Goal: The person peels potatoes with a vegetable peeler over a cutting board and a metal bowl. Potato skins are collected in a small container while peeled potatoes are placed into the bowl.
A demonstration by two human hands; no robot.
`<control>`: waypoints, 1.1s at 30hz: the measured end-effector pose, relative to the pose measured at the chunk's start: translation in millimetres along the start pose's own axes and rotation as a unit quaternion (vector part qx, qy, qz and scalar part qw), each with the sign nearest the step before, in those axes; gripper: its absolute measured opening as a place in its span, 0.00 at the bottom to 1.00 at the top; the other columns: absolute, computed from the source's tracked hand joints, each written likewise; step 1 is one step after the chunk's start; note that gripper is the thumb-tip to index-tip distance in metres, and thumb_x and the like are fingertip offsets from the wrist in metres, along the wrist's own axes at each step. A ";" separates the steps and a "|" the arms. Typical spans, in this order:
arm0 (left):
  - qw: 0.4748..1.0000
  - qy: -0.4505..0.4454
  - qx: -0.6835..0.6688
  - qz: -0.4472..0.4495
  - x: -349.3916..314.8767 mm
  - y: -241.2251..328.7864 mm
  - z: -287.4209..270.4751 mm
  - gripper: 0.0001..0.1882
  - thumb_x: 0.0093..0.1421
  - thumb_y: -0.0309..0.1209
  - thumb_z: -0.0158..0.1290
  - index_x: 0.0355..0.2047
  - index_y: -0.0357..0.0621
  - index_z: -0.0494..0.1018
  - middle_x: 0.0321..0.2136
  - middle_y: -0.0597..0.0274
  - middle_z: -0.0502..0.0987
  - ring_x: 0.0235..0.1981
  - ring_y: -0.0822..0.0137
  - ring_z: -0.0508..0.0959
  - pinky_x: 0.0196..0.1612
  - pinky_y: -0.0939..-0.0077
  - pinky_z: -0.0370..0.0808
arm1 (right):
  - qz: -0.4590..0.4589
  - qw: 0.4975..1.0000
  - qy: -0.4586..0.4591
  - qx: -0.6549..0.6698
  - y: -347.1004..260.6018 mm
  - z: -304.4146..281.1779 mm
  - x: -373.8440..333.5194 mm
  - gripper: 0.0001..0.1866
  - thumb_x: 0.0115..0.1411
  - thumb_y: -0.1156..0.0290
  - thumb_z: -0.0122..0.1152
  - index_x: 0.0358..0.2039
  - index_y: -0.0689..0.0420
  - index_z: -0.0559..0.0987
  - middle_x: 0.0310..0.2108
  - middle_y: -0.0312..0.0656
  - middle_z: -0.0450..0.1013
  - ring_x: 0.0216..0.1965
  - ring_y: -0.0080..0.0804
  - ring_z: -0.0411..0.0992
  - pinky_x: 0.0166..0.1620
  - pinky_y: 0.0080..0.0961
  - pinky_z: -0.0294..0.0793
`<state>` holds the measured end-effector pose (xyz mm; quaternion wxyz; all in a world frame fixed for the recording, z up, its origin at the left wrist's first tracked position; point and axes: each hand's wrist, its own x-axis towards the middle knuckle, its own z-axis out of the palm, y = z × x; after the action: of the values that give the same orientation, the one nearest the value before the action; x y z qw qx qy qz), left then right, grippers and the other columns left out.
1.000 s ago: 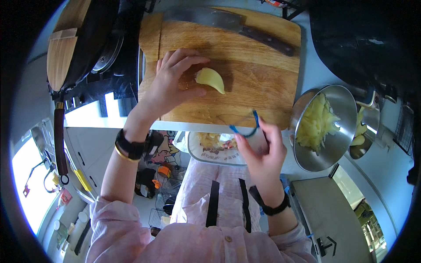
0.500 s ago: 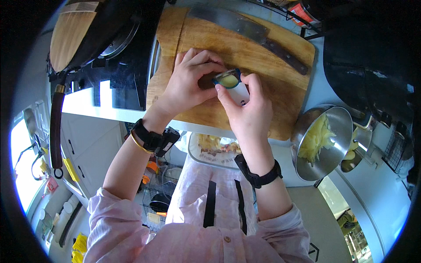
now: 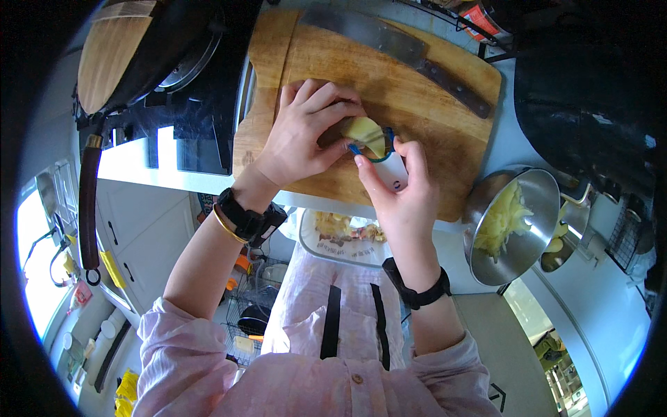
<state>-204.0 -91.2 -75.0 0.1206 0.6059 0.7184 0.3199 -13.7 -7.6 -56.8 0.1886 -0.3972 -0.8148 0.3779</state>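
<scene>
My left hand (image 3: 308, 132) is closed round a potato (image 3: 364, 132), whose pale yellow, peeled face shows toward the right. The rest of the potato is hidden under my fingers. In my right hand (image 3: 406, 187) is a peeler (image 3: 393, 171) with a white, flat handle and blue parts at its head. The peeler's head is against or just beside the potato's right side; contact is hard to tell. Both hands are over the wooden cutting board (image 3: 326, 76). A cleaver (image 3: 389, 48) with a dark handle lies along the board's far edge.
A metal bowl (image 3: 543, 250) with pale yellow shreds stands right of the board. Below the board's front edge is a clear tub (image 3: 340, 254) with peelings. A dark cooktop (image 3: 187, 132) and a pan (image 3: 132, 76) are at left.
The peeler has shifted slightly right and toward me with my right hand. More of the potato's pale face now shows. My left hand has barely moved.
</scene>
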 end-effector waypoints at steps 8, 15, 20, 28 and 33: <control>1.000 0.018 0.011 0.014 1.0 1.3 3.2 0.21 0.56 0.42 0.68 0.49 0.53 0.81 0.51 0.70 0.77 0.51 0.59 0.73 0.57 0.59 0.62 | 0.029 0.999 -0.026 -0.008 20.2 -25.6 -25.8 0.24 0.57 0.55 0.78 0.44 0.54 0.77 0.31 0.49 0.82 0.31 0.49 0.84 0.30 0.39 0.81; 1.000 -0.004 0.025 -0.016 2.6 6.4 0.6 0.23 0.59 0.39 0.68 0.53 0.50 0.80 0.56 0.62 0.77 0.57 0.56 0.73 0.63 0.57 0.61 | 0.070 0.995 0.023 0.067 15.0 -63.8 -57.4 0.25 0.54 0.66 0.82 0.45 0.62 0.78 0.35 0.50 0.83 0.33 0.33 0.84 0.36 0.28 0.82; 0.997 0.024 -0.068 -0.016 1.6 38.9 -8.5 0.23 0.59 0.33 0.67 0.56 0.46 0.79 0.55 0.60 0.77 0.57 0.56 0.73 0.64 0.57 0.63 | 0.062 0.995 0.011 0.078 -0.9 -71.9 -64.5 0.27 0.53 0.68 0.83 0.47 0.65 0.77 0.39 0.54 0.83 0.38 0.37 0.84 0.41 0.31 0.83; 0.970 -0.083 -0.215 0.082 10.7 110.3 -24.7 0.14 0.50 0.23 0.63 0.39 0.46 0.83 0.44 0.63 0.79 0.46 0.59 0.78 0.47 0.65 0.76 | -0.019 0.999 0.027 0.024 -8.6 -81.5 -69.5 0.29 0.51 0.67 0.83 0.49 0.63 0.77 0.39 0.55 0.82 0.37 0.49 0.85 0.40 0.36 0.84; 0.971 0.003 -0.218 0.100 35.0 133.4 -16.3 0.16 0.44 0.24 0.66 0.37 0.43 0.84 0.38 0.61 0.80 0.39 0.60 0.81 0.39 0.65 0.79 | 0.052 0.998 0.004 0.044 -6.4 -86.9 -79.6 0.28 0.53 0.69 0.81 0.51 0.61 0.77 0.41 0.46 0.81 0.40 0.36 0.82 0.43 0.30 0.80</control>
<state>-115.7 -55.0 25.8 0.2148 0.6326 0.5677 0.4810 84.7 -32.6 3.5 0.1895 -0.4319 -0.7749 0.4207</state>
